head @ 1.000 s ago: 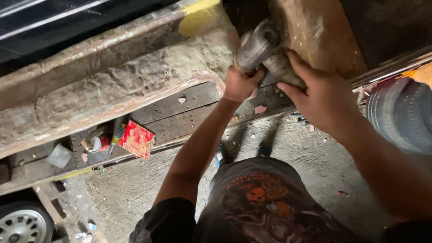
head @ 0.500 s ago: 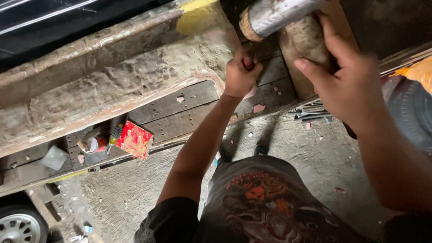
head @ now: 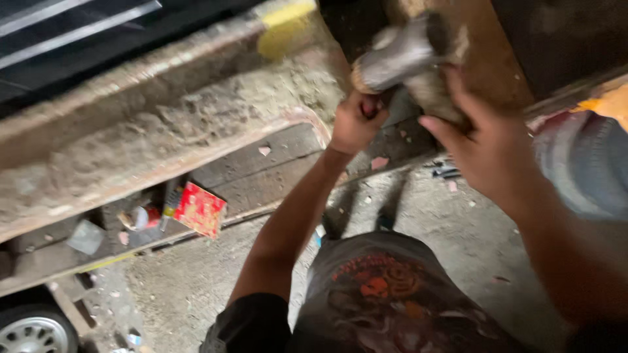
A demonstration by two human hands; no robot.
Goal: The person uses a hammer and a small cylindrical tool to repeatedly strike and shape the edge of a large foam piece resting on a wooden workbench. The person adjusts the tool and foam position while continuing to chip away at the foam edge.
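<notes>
A dull grey metal cylinder (head: 399,55) with a rusty rim is held up against a brown, dirt-caked upright (head: 484,52); it is blurred by motion. My right hand (head: 484,147) wraps around its dirty lower end from the right. My left hand (head: 356,121) is a closed fist just below the cylinder's rim, gripping a small red-tipped object (head: 373,104) whose shape is too hidden to tell. Both my arms reach up from below, over my dark printed shirt (head: 386,294).
A long rusty, mud-crusted beam (head: 163,137) runs across the left. Below it a plank ledge (head: 261,176) carries a red packet (head: 199,209) and small containers (head: 137,217). A wheel (head: 29,330) sits bottom left, a tyre (head: 582,163) at right, metal rods (head: 445,171) on the concrete floor.
The cylinder has dropped from the top of the view and tilted, its rim now pointing left and down. Both hands stayed on their grips and shifted slightly right.
</notes>
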